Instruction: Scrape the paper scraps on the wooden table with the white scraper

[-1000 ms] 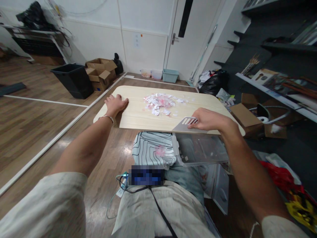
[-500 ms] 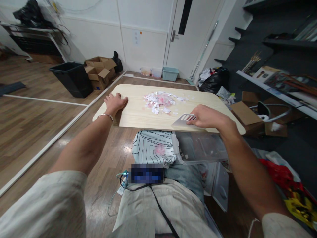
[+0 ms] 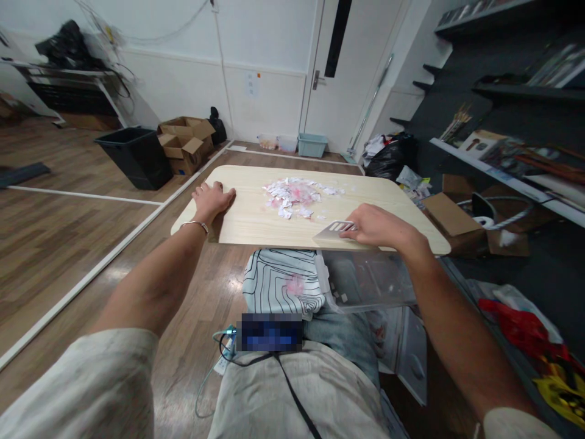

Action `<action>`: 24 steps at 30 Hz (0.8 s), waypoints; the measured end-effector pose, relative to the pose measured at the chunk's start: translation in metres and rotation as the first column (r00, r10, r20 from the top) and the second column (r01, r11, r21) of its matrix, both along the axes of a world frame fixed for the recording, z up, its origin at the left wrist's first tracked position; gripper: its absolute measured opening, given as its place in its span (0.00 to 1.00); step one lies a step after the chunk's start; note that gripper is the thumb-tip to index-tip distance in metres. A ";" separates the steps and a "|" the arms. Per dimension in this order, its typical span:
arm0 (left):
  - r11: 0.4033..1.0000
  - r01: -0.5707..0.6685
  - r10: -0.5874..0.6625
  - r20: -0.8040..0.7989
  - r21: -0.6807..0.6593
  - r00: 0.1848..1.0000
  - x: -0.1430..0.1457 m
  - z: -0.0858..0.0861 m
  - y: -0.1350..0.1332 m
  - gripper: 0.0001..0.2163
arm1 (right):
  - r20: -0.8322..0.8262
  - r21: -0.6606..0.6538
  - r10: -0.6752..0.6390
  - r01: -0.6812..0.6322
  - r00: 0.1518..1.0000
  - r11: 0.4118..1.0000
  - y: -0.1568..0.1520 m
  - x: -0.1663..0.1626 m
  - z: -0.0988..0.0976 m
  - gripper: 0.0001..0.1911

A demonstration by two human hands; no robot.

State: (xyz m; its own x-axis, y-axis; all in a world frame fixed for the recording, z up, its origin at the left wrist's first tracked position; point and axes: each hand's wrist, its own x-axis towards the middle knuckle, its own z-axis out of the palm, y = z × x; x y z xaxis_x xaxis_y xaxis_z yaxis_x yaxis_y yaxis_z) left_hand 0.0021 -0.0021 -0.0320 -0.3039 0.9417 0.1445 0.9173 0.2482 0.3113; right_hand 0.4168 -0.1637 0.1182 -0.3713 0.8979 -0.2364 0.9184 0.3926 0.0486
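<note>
On a pale wooden tabletop (image 3: 256, 228) lies a loose heap of torn white paper scraps (image 3: 292, 194) with pink stains. My left hand (image 3: 214, 200) rests on the left part of the top, fingers apart, with nothing held. A pale, slotted flat scraper (image 3: 329, 229) is pinched in my right hand (image 3: 377, 225) at the near edge, right of centre. Its blade slants down to the wood, a little nearer to me than the scraps and apart from them.
Below the near edge, a clear plastic bin (image 3: 365, 283) sits beside a line-patterned cloth (image 3: 278, 283) over my lap. A black waste bin (image 3: 136, 158) and cardboard boxes (image 3: 185, 143) stand at left. Shelving (image 3: 498, 171) and an open carton (image 3: 450, 213) are at right.
My right hand and the scraper have shifted slightly left along the near edge. My left hand stays on the top. The whole view has tilted a little.
</note>
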 end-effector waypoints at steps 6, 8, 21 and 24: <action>1.000 -0.002 0.002 -0.006 0.011 1.000 0.003 -0.001 -0.002 0.42 | 0.023 0.013 0.012 -0.012 1.000 1.000 0.000 -0.001 0.000 0.15; 1.000 -0.002 0.002 -0.012 0.009 1.000 0.003 0.000 -0.002 0.41 | 0.051 0.038 0.003 -0.005 0.999 0.999 0.000 -0.001 -0.002 0.15; 1.000 -0.006 0.006 0.001 -0.001 1.000 0.003 0.001 -0.002 0.41 | 0.122 0.217 -0.150 0.121 0.981 0.969 0.014 -0.004 -0.020 0.19; 1.000 -0.004 0.004 0.005 -0.001 1.000 0.003 0.001 -0.002 0.41 | 0.096 0.185 -0.080 0.061 0.992 0.981 0.012 0.001 -0.021 0.18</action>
